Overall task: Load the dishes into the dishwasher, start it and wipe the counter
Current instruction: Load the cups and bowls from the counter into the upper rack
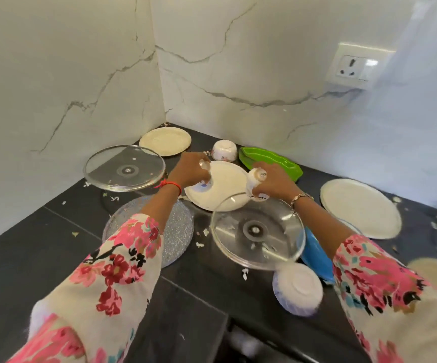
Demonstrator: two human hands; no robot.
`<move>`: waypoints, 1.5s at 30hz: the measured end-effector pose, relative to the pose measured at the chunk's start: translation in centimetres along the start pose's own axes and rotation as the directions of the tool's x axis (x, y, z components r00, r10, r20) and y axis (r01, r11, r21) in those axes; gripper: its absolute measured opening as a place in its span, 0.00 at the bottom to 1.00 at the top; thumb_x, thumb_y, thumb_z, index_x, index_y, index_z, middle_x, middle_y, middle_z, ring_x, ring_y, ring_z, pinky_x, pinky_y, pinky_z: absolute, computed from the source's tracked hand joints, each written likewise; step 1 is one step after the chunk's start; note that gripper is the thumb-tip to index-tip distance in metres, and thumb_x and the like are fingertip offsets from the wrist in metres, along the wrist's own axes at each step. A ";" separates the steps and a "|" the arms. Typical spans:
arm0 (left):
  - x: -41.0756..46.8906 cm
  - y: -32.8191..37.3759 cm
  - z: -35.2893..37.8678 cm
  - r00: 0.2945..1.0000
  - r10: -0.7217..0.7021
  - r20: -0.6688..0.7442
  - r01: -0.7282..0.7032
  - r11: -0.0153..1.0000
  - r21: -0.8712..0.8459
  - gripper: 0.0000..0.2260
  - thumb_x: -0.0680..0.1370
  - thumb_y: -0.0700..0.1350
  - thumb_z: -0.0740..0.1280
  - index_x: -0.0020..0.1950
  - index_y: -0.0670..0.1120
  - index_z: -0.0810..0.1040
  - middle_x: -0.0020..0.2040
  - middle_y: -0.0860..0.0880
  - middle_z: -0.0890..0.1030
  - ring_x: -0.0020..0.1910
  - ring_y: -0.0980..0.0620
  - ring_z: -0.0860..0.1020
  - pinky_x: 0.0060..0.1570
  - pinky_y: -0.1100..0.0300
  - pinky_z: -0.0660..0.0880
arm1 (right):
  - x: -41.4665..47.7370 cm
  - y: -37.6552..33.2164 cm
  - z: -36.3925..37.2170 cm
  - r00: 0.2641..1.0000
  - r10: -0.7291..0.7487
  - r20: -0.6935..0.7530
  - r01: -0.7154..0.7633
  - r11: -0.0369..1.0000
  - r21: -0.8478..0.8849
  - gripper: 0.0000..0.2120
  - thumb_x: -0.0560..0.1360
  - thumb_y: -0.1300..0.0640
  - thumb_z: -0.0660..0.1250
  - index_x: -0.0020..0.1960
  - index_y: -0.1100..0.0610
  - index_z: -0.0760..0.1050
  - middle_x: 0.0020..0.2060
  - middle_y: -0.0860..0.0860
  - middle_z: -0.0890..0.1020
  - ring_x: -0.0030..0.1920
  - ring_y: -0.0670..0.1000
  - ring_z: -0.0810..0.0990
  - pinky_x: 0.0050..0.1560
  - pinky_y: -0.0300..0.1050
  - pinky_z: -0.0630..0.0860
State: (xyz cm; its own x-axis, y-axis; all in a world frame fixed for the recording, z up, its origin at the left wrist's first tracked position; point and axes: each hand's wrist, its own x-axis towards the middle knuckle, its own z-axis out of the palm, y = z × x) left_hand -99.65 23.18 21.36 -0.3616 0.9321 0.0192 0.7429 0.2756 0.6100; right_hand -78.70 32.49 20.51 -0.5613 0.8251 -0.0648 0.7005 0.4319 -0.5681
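Head view looks down into a corner where a black surface point(55, 231) meets white marbled walls. Both hands are over the middle of it, each with its fingers curled round a small white cup. The left hand point(190, 170) grips a cup with a blue flower print point(202, 185), held just above the left edge of a cream plate point(222, 184). The right hand point(272, 183) grips a second white cup point(258, 179), tipped so that its printed base faces the camera, at the plate's right edge.

Other dishes lie all round them on the surface. An upturned glass lid point(124, 169) sits to the left, and a smaller cream plate point(165, 140) lies in the corner behind it. A small flowered bowl point(224, 150) stands upside down near the back wall, just beside a green leaf-shaped dish point(269, 161). Nearer the camera lie a textured glass plate point(178, 231), partly under the left forearm, and a second glass lid point(258, 229). A blue dish point(317, 255) and an upside-down white bowl point(297, 286) sit beside that lid. A large cream plate point(360, 208) lies to the right. Food scraps point(200, 244) are scattered over the surface.
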 end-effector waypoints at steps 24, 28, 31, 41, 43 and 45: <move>-45.8 14.2 22.1 0.982 -0.003 0.188 0.003 1.000 0.001 0.25 0.56 0.47 0.71 0.52 0.44 0.80 0.50 0.41 0.80 0.53 0.41 0.76 0.53 0.56 0.73 | -50.3 17.5 2.2 0.982 0.125 0.144 -0.123 0.992 -0.028 0.34 0.61 0.55 0.77 0.64 0.52 0.69 0.60 0.54 0.71 0.58 0.57 0.73 0.57 0.51 0.73; -54.7 13.1 27.0 0.960 -0.025 0.279 0.006 0.997 0.071 0.27 0.62 0.50 0.68 0.60 0.43 0.76 0.54 0.40 0.77 0.58 0.40 0.71 0.59 0.54 0.67 | -59.9 20.1 6.4 0.960 0.235 0.155 -0.232 0.972 -0.038 0.36 0.63 0.55 0.76 0.67 0.51 0.65 0.62 0.55 0.70 0.61 0.57 0.71 0.60 0.50 0.70; -61.4 11.9 30.6 0.951 0.001 0.308 -0.029 0.996 0.086 0.23 0.70 0.48 0.68 0.63 0.41 0.74 0.58 0.39 0.76 0.60 0.39 0.71 0.62 0.54 0.65 | -67.1 21.4 9.4 0.941 0.298 0.158 -0.290 0.954 -0.076 0.35 0.66 0.54 0.74 0.68 0.51 0.63 0.60 0.57 0.70 0.59 0.59 0.73 0.58 0.50 0.71; -80.0 12.4 35.1 0.881 -0.005 0.473 -0.061 0.991 0.123 0.24 0.70 0.45 0.70 0.65 0.43 0.72 0.60 0.41 0.75 0.61 0.44 0.72 0.58 0.53 0.70 | -88.1 24.9 14.2 0.870 0.469 0.151 -0.467 0.883 -0.046 0.35 0.64 0.57 0.75 0.68 0.55 0.64 0.61 0.60 0.71 0.60 0.61 0.72 0.57 0.49 0.72; -81.7 13.4 35.7 0.858 0.001 0.514 -0.090 0.985 0.148 0.25 0.70 0.46 0.70 0.66 0.44 0.71 0.61 0.42 0.75 0.61 0.44 0.72 0.58 0.55 0.69 | -91.0 25.6 14.3 0.862 0.489 0.134 -0.489 0.871 -0.032 0.37 0.64 0.56 0.75 0.69 0.54 0.63 0.61 0.59 0.71 0.61 0.60 0.72 0.57 0.48 0.71; -82.8 14.6 36.6 0.848 0.010 0.529 -0.107 0.982 0.153 0.25 0.70 0.47 0.71 0.66 0.45 0.70 0.61 0.43 0.74 0.60 0.44 0.72 0.58 0.55 0.69 | -93.5 26.7 14.1 0.862 0.497 0.100 -0.497 0.867 -0.025 0.38 0.63 0.56 0.75 0.69 0.54 0.64 0.59 0.59 0.72 0.60 0.59 0.73 0.55 0.48 0.73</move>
State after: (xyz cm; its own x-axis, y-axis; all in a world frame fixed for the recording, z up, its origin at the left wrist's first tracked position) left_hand -38.27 -41.44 -0.30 -0.0013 0.9179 -0.3969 0.8547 0.2071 0.4760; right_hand -13.75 -38.28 -0.18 -0.1797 0.8893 -0.4205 0.8978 -0.0265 -0.4397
